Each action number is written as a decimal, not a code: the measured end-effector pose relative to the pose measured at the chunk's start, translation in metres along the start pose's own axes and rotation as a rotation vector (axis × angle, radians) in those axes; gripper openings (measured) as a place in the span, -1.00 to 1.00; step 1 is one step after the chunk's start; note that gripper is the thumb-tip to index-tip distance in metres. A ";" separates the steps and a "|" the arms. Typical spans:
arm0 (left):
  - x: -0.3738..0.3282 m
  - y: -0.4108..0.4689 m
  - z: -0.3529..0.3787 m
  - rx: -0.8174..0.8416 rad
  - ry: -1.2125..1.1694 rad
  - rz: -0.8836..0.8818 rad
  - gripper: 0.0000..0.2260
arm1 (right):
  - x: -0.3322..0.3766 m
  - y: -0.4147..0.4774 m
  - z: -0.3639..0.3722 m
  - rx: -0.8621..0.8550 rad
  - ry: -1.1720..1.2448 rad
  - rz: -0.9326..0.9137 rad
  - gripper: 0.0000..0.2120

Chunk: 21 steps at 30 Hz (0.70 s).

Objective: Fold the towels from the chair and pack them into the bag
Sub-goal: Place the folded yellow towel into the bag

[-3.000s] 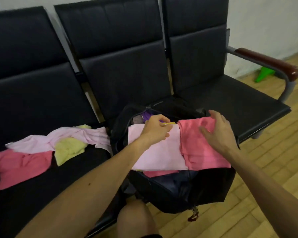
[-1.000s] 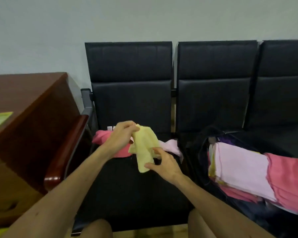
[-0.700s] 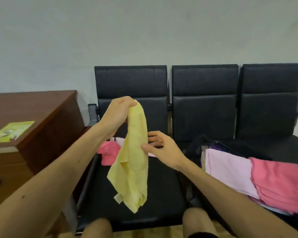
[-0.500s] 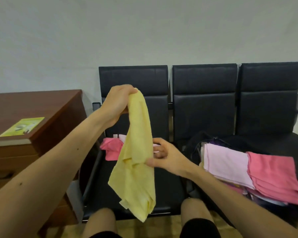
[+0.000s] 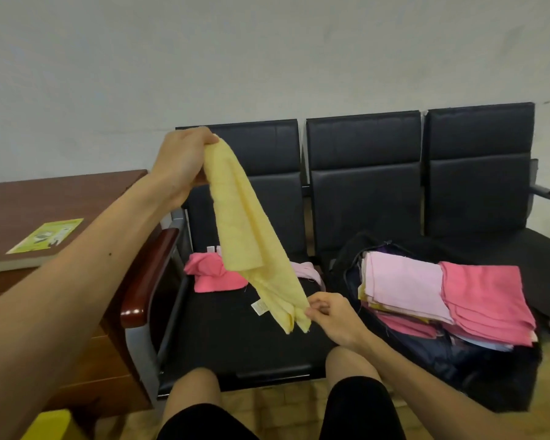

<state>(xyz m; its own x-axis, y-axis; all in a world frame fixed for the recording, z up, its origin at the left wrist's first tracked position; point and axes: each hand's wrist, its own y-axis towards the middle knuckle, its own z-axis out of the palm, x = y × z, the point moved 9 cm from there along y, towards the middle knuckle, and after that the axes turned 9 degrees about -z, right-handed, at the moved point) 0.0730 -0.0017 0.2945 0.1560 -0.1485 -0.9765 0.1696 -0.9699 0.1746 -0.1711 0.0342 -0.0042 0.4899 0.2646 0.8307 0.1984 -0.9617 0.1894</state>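
Black shorts [image 5: 359, 408] and two bare knees are nearest, at the front edge of the bench [image 5: 235, 338], which is a row of three black padded seats. Just above the knees the right hand [image 5: 331, 315] pinches the lower end of a yellow towel [image 5: 245, 236] between thumb and curled fingers. A small white label [image 5: 257, 307] hangs near that end. The towel goes up in a slanted line to the left hand [image 5: 180, 160], which is raised in front of the left seat back and has its fingers closed around the upper end. The cloth hangs in loose folds between the two hands and is above the left seat, not touching it. Behind it, at the back of this seat, lies a crumpled pink towel [image 5: 211, 276], and beside it a pale pink towel [image 5: 305, 269], partly hidden. On the middle seat stands a dark bag [image 5: 458, 369], open, with a folded pale pink stack [image 5: 404, 282] and a folded pink stack [image 5: 486, 300] lying side by side on top of it. To the left a brown armrest [image 5: 150, 268] ends the bench, and further left a green booklet [image 5: 46, 235] lies on a wooden drawer unit [image 5: 19, 198]. A grey wall [image 5: 267, 58] is behind everything.
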 end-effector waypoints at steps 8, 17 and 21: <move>0.020 0.007 -0.022 -0.077 0.125 -0.064 -0.87 | 0.026 0.002 -0.035 -0.065 0.229 0.016 -0.91; 0.027 -0.044 0.043 0.343 0.695 0.193 -0.71 | 0.217 0.034 -0.112 -0.037 0.145 -0.289 -0.94; 0.019 -0.080 0.087 0.532 0.516 0.207 -0.59 | 0.239 0.039 -0.103 0.053 0.116 -0.269 -0.84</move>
<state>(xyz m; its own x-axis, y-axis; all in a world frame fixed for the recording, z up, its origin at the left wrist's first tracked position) -0.0224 0.0565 0.2506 0.5904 -0.3546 -0.7250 -0.3828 -0.9139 0.1353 -0.1336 0.0526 0.2557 0.3143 0.4968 0.8089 0.3536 -0.8521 0.3859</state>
